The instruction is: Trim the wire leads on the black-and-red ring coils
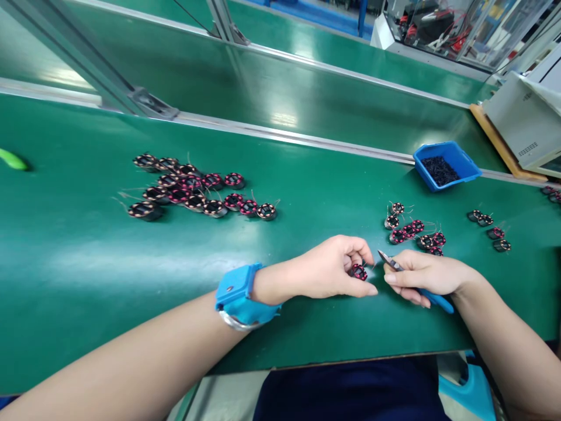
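My left hand [339, 269] is curled around a small wound motor stator [359, 272], dark with pink-red coil ends and thin wire leads. A blue band is strapped on the left wrist. My right hand [421, 273] grips a pair of blue-handled cutting pliers [392, 262], their pointed tip turned toward the stator, a short gap away. Part of the handle is hidden in the palm. Just beyond my right hand lies a group of similar stators [408, 230] with loose wire ends. A larger cluster of stators [191, 183], some pink and some copper-coloured, sits farther left.
A blue bin [442, 186] of small black pieces stands at the back right. A few stators [495, 233] lie right of my right hand. A metal rail [263, 134] runs behind the green table [87, 263]. At far left is a bright green object [14, 159].
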`<move>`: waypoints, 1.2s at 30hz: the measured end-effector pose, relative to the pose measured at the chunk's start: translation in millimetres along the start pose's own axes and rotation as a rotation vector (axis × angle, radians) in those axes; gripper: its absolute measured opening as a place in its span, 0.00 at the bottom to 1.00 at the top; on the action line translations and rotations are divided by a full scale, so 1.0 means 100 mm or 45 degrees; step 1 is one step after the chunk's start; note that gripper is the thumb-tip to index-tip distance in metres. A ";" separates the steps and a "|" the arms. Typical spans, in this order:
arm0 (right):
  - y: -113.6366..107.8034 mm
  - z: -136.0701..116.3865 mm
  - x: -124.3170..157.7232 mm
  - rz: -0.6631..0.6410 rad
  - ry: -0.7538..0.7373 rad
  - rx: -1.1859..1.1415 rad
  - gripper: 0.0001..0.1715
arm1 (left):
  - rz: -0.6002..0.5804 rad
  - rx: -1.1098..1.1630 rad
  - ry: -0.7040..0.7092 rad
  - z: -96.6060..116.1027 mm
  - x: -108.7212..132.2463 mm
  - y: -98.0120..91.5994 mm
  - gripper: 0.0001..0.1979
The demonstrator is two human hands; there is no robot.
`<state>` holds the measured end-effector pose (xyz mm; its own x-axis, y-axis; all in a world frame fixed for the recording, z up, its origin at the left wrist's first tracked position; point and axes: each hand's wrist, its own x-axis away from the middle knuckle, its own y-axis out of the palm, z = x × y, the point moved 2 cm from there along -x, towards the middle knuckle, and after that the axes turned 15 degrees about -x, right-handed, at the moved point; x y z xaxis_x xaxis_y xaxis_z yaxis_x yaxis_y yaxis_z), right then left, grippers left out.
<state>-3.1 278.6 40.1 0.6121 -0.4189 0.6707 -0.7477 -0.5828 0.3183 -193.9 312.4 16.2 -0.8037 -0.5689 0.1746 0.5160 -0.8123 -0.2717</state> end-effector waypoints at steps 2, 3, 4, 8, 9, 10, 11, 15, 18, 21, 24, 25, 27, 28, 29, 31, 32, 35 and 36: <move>-0.01 0.03 -0.01 0.006 -0.048 -0.067 0.22 | 0.041 0.032 -0.045 0.02 0.00 0.00 0.18; -0.02 0.04 -0.01 0.010 -0.070 -0.094 0.21 | 0.065 0.052 -0.070 0.03 0.01 0.01 0.18; -0.02 0.05 -0.01 0.013 -0.084 -0.115 0.21 | 0.090 0.069 -0.092 0.04 0.01 0.01 0.18; -0.01 0.08 0.01 0.021 -0.117 -0.123 0.20 | 0.216 0.037 -0.099 0.07 0.01 -0.02 0.16; 0.00 0.08 0.01 0.020 -0.123 -0.111 0.20 | 0.299 -0.049 -0.071 0.07 0.00 -0.05 0.16; 0.01 0.08 0.02 0.019 -0.128 -0.096 0.20 | 0.407 -0.189 -0.039 0.06 0.00 -0.09 0.15; 0.02 0.08 0.02 0.018 -0.132 -0.075 0.21 | 0.527 -0.382 -0.012 0.06 -0.01 -0.15 0.14; 0.06 0.10 0.04 0.037 -0.140 0.028 0.20 | 0.843 -1.192 -0.128 -0.02 -0.02 -0.48 0.13; 0.07 0.11 0.04 0.051 -0.150 0.104 0.19 | 0.960 -1.448 -0.384 -0.08 0.08 -0.74 0.15; 0.09 0.11 0.07 0.042 -0.160 0.207 0.17 | 1.183 -1.600 -0.365 -0.03 0.20 -0.77 0.19; 0.11 0.08 0.11 0.054 -0.209 0.310 0.17 | 1.169 -1.443 -0.048 0.03 0.12 -0.50 0.22; 0.12 0.07 0.12 0.069 -0.244 0.312 0.18 | 1.070 -1.357 0.031 0.03 0.04 -0.39 0.23; 0.13 0.05 0.12 0.158 -0.375 0.295 0.20 | 0.869 -1.244 0.067 -0.01 -0.18 -0.19 0.26; 0.15 0.03 0.12 0.250 -0.481 0.300 0.20 | 0.810 -1.201 0.060 -0.03 -0.30 -0.14 0.28; 0.16 0.01 0.10 0.372 -0.608 0.328 0.20 | 0.771 -1.166 0.055 -0.05 -0.42 -0.11 0.29; 0.22 -0.01 0.06 0.624 -0.871 0.441 0.19 | 0.738 -1.100 0.057 -0.07 -0.62 -0.14 0.33; 0.26 -0.01 0.03 0.717 -0.973 0.501 0.18 | 0.726 -1.071 0.068 -0.07 -0.70 -0.18 0.34; 0.37 0.01 -0.08 0.807 -1.108 0.584 0.15 | 0.645 -0.986 0.151 -0.05 -0.88 -0.32 0.36; 0.40 0.02 -0.11 0.822 -1.118 0.581 0.15 | 0.602 -0.959 0.198 -0.04 -0.92 -0.35 0.36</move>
<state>-39.0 259.1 44.2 0.2552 -0.9585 -0.1271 -0.9312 -0.2083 -0.2991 -139.3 393.6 5.9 -0.6162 -0.7538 -0.2279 0.5157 -0.1675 -0.8402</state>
